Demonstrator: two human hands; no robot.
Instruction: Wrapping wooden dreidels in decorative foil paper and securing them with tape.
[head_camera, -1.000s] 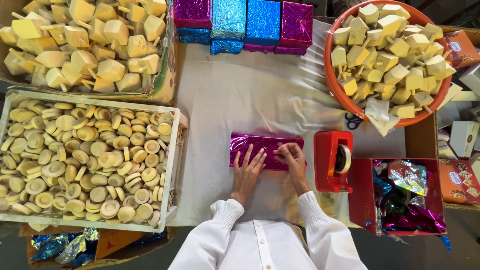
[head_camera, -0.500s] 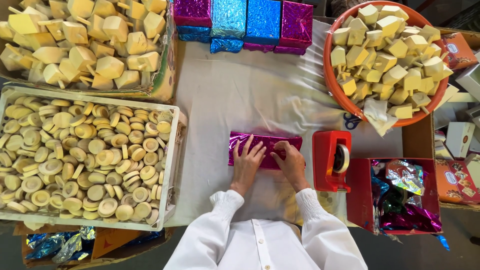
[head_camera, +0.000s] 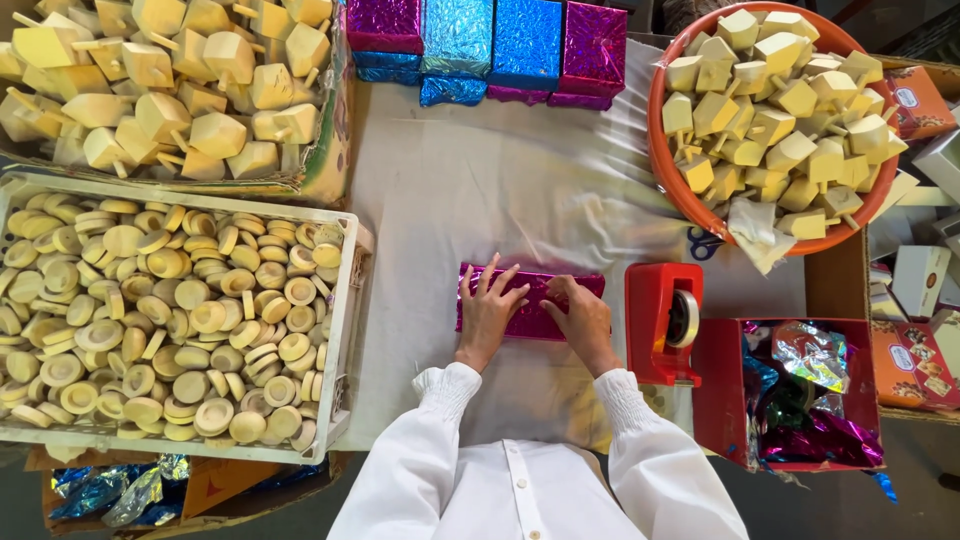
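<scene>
Your left hand (head_camera: 487, 318) and right hand (head_camera: 582, 322) lie flat, fingers spread and unclenched, pressing on a long rectangular box wrapped in shiny magenta foil (head_camera: 530, 305). The crinkled foil glints, and the box sits near you on the white cloth-covered table (head_camera: 480, 180). Just to its right stands a red tape dispenser (head_camera: 662, 320). To the left is a white crate of round wooden discs (head_camera: 160, 320). Far right, an orange basin of pale wooden blocks (head_camera: 775, 120).
</scene>
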